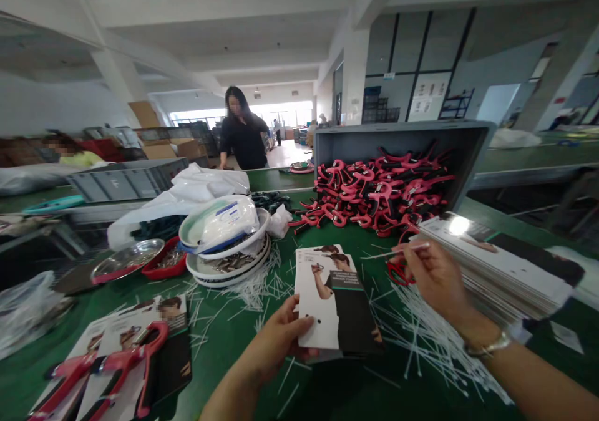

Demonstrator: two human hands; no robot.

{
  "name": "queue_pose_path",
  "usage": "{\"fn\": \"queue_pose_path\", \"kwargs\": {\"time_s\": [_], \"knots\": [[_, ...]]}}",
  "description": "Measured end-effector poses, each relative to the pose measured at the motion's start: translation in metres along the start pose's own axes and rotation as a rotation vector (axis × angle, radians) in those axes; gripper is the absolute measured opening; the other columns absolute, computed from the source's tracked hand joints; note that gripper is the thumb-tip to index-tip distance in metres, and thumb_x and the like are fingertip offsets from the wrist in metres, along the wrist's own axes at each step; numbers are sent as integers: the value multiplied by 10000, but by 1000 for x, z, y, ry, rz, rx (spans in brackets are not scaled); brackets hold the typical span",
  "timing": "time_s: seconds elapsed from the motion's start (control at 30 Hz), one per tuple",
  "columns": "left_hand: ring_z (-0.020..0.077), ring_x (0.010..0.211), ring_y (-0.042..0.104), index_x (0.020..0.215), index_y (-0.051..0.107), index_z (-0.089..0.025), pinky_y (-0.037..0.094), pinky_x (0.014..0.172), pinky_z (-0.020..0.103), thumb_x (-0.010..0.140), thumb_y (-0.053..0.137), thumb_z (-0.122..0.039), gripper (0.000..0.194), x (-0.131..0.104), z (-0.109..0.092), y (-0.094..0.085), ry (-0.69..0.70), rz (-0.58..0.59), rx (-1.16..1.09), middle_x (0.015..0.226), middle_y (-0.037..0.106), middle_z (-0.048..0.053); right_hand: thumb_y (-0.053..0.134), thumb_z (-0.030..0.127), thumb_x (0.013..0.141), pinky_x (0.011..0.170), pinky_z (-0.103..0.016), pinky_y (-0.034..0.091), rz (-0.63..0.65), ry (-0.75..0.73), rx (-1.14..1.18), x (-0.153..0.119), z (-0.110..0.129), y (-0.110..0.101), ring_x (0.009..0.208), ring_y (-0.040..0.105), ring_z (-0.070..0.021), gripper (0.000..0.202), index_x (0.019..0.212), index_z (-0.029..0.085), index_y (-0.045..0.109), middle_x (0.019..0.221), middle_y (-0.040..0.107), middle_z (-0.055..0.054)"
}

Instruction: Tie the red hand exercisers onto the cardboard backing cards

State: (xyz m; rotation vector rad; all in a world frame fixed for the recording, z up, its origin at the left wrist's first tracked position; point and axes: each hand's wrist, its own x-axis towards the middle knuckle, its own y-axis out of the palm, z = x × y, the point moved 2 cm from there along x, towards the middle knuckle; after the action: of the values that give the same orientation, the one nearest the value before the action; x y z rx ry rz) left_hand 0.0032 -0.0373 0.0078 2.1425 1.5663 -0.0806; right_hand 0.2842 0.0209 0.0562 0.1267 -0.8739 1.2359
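Note:
My left hand (290, 327) grips the lower left edge of a few printed backing cards (322, 302), held above the green table with their picture side up. My right hand (433, 280) pinches a thin white cable tie (386, 255), whose free end points left over the table. Below that hand a loose pile of white cable ties (435, 340) spreads out. Beyond it rises a thick stack of the same cards (505, 265). At the lower left, red-and-black pliers (126, 358) lie on more cards (175, 340).
A grey crate (402, 133) on its side spills many red-and-black pliers (369, 190) onto the table. Stacked round trays (229, 271) with small metal parts, a red dish (163, 262) and a metal bowl (128, 259) stand left of centre. Across the table is a person (243, 137).

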Motion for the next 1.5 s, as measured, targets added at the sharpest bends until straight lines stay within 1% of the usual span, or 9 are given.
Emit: {"fn": "queue_pose_path", "kwargs": {"time_s": [0.13,0.23,0.47,0.67,0.8,1.0,1.23,1.4,1.5], "knots": [[148,572,622,1241,367,-204,437,410,204,689,665,-224,628,4,0,10,9,-37,51,894,646,48,451,231,902,650,-262,554,180,-258,-47,-30,47,24,762,682,-155,103,981,217,515,901,684,-50],[153,624,617,1191,391,-201,464,430,215,658,623,-151,584,5,-4,15,16,-106,58,895,632,32,427,187,897,723,-271,560,280,-363,-103,-45,53,41,774,686,-149,154,1010,205,530,888,692,-47],[170,637,631,1107,415,-195,493,547,277,624,731,-228,578,22,-10,17,30,-182,-32,849,653,31,416,198,907,725,-267,567,331,-308,-97,-49,40,49,824,679,-147,158,1029,204,517,913,678,-47],[178,647,640,1081,455,-174,495,617,300,553,764,-129,614,29,-14,22,71,-154,-114,829,674,32,398,231,916,714,-282,572,374,-236,-55,-47,44,43,789,682,-157,145,991,207,519,900,678,-59],[197,717,655,1075,476,-180,501,680,315,566,770,-138,589,27,-14,23,115,-145,-144,867,680,37,394,262,921,704,-293,575,367,-193,-22,-45,51,41,760,685,-160,154,985,210,524,890,683,-58],[193,748,655,1125,447,-181,495,735,327,591,752,-139,616,26,-13,22,149,-153,-145,932,681,51,410,235,909,666,-254,572,367,-228,-17,-41,56,40,741,687,-142,133,982,214,519,900,685,-42],[171,642,641,1190,455,-179,480,668,295,576,696,-81,667,25,-11,22,127,-159,-206,839,692,32,412,214,918,724,-276,574,244,-297,-59,-34,42,46,805,687,-153,159,1035,201,519,936,683,-66],[178,579,630,1259,442,-183,470,623,297,529,676,-41,780,26,-8,23,106,-148,-272,758,694,22,394,212,920,721,-302,577,154,-340,-119,-34,44,50,793,693,-171,166,1021,196,524,933,688,-90],[181,596,636,1267,445,-200,466,624,291,524,704,-61,799,25,-8,25,112,-120,-290,771,696,20,389,185,909,725,-301,574,162,-415,-145,-35,47,54,798,693,-171,172,1024,207,515,924,692,-84]]}}
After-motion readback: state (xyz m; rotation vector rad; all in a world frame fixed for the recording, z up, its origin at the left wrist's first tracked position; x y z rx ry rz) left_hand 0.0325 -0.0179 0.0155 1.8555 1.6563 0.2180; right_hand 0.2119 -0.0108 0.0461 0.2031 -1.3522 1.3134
